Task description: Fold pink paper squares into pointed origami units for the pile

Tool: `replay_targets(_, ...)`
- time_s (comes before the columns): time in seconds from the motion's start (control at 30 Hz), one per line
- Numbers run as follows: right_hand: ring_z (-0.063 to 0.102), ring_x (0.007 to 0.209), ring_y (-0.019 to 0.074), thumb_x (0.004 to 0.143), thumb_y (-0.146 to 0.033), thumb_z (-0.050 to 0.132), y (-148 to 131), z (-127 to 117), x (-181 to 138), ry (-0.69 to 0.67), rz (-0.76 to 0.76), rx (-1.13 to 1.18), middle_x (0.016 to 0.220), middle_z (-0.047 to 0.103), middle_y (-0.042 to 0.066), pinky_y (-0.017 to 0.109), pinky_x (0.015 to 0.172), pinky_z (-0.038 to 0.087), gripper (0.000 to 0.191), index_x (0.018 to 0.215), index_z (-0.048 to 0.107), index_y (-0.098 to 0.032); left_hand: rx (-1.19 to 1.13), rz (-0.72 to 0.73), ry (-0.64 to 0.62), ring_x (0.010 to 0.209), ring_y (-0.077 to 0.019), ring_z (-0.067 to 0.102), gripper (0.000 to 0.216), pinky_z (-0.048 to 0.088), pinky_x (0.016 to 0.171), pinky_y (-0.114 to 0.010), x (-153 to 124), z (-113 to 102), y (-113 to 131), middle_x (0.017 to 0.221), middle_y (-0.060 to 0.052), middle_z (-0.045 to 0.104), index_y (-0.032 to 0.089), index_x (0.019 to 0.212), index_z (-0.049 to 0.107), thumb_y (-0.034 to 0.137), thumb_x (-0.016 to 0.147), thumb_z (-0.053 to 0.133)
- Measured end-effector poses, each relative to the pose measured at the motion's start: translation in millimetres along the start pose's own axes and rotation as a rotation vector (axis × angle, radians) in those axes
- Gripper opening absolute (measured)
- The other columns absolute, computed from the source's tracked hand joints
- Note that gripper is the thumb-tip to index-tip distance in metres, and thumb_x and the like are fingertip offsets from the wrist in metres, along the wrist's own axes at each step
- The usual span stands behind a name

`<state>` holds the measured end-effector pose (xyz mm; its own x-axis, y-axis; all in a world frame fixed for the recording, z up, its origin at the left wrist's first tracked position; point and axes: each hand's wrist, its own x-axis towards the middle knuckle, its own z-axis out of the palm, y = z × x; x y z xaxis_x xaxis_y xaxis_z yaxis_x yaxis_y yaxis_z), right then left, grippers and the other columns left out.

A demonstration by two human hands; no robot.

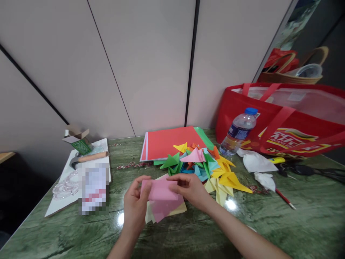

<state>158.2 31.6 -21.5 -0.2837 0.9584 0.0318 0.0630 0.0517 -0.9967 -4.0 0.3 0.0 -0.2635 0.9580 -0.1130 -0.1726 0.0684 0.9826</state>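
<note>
As both pinch it, left hand (pixel 134 207) — right hand (pixel 192 189) — pink paper (pixel 160 190).

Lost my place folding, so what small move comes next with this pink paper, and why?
Likely sharpen the fold along the top of the pink paper: left hand and right hand pinch its ends, and it looks doubled over.

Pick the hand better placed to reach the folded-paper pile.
Right, probably. The right hand and left hand both pinch the pink paper, but the right sits beside the folded-paper pile; the left is on the paper's far side.
</note>
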Motion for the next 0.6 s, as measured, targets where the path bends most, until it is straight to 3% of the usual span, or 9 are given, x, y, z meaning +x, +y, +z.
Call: replay_targets(0.6,0.061,0.068,0.0160,0.071,-0.024,0.061,-2.3,0.3,-0.1,-0.025,-0.023,-0.017,0.080,0.069,0.005,0.026,0.058,0.046,0.020,0.087,0.068,-0.016,0.044,0.012,-0.039,0.040,-0.0094,0.048,0.030,0.035,0.040,-0.016,-1.6,0.4,-0.3,0.049,0.005,0.057,0.018,0.085,0.053,0.037,0.066,0.066)
